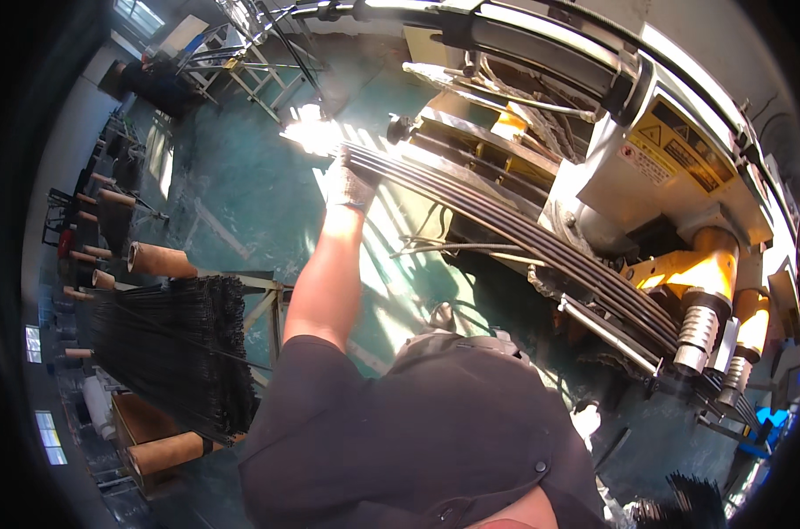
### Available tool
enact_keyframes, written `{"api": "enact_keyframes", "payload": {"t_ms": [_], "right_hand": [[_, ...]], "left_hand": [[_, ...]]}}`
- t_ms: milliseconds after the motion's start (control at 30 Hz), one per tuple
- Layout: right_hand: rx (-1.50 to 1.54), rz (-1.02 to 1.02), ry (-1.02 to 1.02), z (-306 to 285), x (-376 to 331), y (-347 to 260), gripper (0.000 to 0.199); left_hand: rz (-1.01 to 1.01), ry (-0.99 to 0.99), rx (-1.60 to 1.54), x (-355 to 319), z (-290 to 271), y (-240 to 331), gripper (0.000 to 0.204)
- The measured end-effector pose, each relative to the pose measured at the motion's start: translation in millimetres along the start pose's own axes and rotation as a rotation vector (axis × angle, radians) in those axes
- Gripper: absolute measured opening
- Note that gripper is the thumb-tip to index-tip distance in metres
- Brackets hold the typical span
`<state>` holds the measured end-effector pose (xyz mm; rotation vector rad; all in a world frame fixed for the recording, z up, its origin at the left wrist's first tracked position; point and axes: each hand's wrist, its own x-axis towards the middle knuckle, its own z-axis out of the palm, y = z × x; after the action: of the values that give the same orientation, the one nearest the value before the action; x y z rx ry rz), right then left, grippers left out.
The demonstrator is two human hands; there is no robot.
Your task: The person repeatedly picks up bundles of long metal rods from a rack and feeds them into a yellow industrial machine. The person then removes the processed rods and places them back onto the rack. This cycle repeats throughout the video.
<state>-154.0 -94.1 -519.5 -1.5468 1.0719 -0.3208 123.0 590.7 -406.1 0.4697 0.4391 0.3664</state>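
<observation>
My left arm reaches forward, and my left hand, in a pale glove with dark fingertips, is closed around the near-left end of several long dark rods. The rods lie side by side and slope down to the right, toward a machine's yellow and silver cylinders. Strong sunlight washes out the area just beyond my fingers. Only bare skin of my right arm shows at the lower edge; my right hand cannot be made out.
A large pale machine with warning labels fills the right side. To the left, a thick bundle of thin black rods rests on a rack with brown cardboard tubes. More black rods stand at lower right. The green floor has sunlit patches.
</observation>
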Motion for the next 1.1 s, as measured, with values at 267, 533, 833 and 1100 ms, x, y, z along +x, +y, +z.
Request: {"api": "enact_keyframes", "payload": {"t_ms": [267,533,833,1100], "right_hand": [[-0.262,0.103,-0.141,62.3,-46.7,24.7,0.041],[-0.413,0.16,-0.213,78.9,-65.5,40.1,0.04],[-0.477,0.187,-0.268,87.8,-72.7,55.0,0.04],[-0.518,0.209,-0.278,84.2,-76.7,69.0,0.039]], "left_hand": [[0.196,0.147,0.188,127.8,-48.1,141.1,0.025],[0.356,0.117,0.498,129.6,-50.7,163.4,0.02],[0.26,0.065,0.448,127.1,-55.6,174.6,0.018],[0.133,0.183,0.413,142.0,-42.2,169.8,0.012]]}}
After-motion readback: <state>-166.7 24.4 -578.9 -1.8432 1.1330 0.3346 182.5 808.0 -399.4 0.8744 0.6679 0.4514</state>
